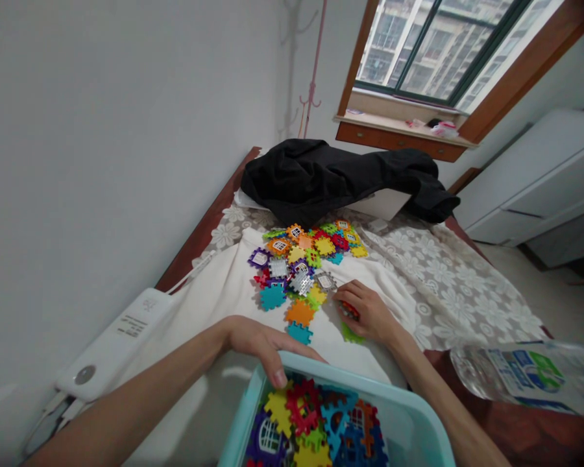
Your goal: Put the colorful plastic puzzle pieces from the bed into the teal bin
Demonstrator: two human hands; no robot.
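Left hand spread on one bin rim; right hand pinching one red tile, a pile of loose tiles just beyond, too many to count.

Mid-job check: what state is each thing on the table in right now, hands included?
Left hand: open, fingers over the bin rim.
Right hand: closed on a red piece.
Bin: open, partly filled with pieces.
Pile of pieces: loose, spread on the cloth.
Bottle: lying on its side.
Window: shut.

Red tile (partly hidden) beside green tile.
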